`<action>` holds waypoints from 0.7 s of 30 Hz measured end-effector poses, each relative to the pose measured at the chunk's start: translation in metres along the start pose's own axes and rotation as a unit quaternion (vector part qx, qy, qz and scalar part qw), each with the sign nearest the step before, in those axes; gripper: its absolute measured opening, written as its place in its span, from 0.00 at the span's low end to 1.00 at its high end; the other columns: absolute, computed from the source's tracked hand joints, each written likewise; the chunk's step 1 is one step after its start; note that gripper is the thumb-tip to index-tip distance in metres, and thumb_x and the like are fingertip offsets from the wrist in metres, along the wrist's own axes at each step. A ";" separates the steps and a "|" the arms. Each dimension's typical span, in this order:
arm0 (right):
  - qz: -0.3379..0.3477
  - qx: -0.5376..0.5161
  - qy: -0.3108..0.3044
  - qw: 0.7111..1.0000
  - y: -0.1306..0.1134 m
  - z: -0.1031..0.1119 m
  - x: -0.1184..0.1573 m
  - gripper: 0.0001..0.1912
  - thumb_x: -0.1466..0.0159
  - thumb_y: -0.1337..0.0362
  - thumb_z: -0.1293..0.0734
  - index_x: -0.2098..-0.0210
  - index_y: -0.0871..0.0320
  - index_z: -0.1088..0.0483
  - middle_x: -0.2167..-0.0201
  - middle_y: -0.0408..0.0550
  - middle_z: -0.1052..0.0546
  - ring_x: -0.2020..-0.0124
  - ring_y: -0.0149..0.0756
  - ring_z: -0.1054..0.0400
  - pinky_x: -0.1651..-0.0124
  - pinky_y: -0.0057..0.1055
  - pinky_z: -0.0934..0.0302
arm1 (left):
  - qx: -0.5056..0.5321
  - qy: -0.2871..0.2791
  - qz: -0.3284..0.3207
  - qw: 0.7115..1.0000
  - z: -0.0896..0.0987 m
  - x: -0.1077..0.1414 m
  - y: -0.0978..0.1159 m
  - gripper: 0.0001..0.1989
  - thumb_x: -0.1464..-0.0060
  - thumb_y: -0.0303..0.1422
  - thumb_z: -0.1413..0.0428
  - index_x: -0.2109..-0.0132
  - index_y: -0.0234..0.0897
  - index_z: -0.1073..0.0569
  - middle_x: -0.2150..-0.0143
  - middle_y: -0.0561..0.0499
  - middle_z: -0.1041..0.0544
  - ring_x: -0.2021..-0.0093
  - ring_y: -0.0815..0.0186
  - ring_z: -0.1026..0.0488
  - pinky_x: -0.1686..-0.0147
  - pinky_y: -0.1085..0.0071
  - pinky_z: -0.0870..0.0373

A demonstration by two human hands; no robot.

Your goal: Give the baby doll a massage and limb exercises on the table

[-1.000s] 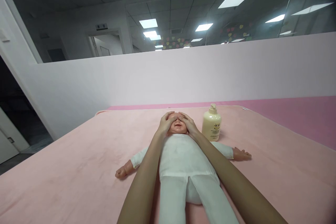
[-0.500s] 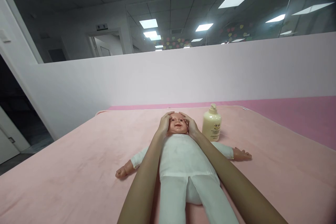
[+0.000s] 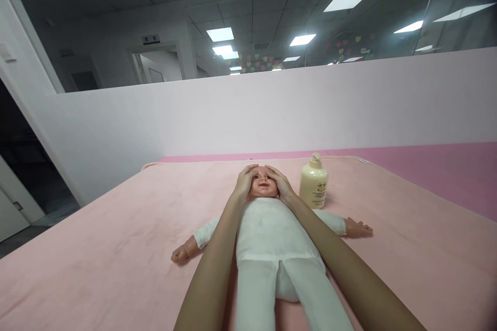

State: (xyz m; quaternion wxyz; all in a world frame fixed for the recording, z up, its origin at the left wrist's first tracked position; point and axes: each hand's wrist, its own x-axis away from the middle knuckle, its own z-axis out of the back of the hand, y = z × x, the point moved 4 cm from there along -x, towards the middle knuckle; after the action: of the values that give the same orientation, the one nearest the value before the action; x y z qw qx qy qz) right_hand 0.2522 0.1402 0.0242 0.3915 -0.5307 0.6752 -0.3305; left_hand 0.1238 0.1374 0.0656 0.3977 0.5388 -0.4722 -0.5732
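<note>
A baby doll (image 3: 275,230) with a white cloth body lies on its back, its head away from me and its arms spread out. My left hand (image 3: 244,182) cups the left side of the doll's head, fingers curved over the top and thumb near the eye. Around the other side of the head wraps my right hand (image 3: 281,184), its thumb also close to the eye. The doll's smiling mouth and nose show between my hands, while the sides of the head are hidden. Both my forearms reach along the doll's body, over its outstretched arms.
A pale yellow pump bottle (image 3: 312,183) stands upright just right of my right hand. Beneath everything lies a pink towel-like cover (image 3: 116,248). Behind it runs a white low wall (image 3: 272,108) with glass above. On the left is a dark doorway (image 3: 31,165).
Both thumbs have slid slightly inward over the doll's face, near the eyes. My hands stay around the head, and the doll and bottle have kept their places.
</note>
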 end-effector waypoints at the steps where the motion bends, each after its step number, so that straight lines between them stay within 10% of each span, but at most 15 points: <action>1: -0.006 -0.003 0.000 1.000 0.001 0.000 0.000 0.22 0.53 0.58 0.29 0.58 0.54 0.28 0.54 0.46 0.26 0.51 0.40 0.34 0.49 0.33 0.38 | 0.001 0.001 0.002 1.000 0.000 -0.001 -0.001 0.17 0.57 0.29 0.48 0.58 0.36 0.25 0.56 0.47 0.24 0.53 0.61 0.30 0.50 0.65 0.36; 21: 0.004 -0.005 0.001 1.000 0.006 0.003 -0.005 0.23 0.54 0.59 0.28 0.58 0.55 0.28 0.57 0.47 0.25 0.53 0.40 0.32 0.50 0.34 0.37 | 0.009 0.002 -0.024 1.000 0.002 -0.005 -0.009 0.17 0.56 0.31 0.47 0.57 0.36 0.25 0.53 0.46 0.25 0.51 0.59 0.31 0.48 0.64 0.37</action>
State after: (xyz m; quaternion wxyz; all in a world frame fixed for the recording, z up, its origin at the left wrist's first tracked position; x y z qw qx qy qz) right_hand 0.2532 0.1463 0.0188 0.3899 -0.5294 0.6792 -0.3262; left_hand 0.1231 0.1448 0.0578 0.3800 0.5547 -0.4638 -0.5769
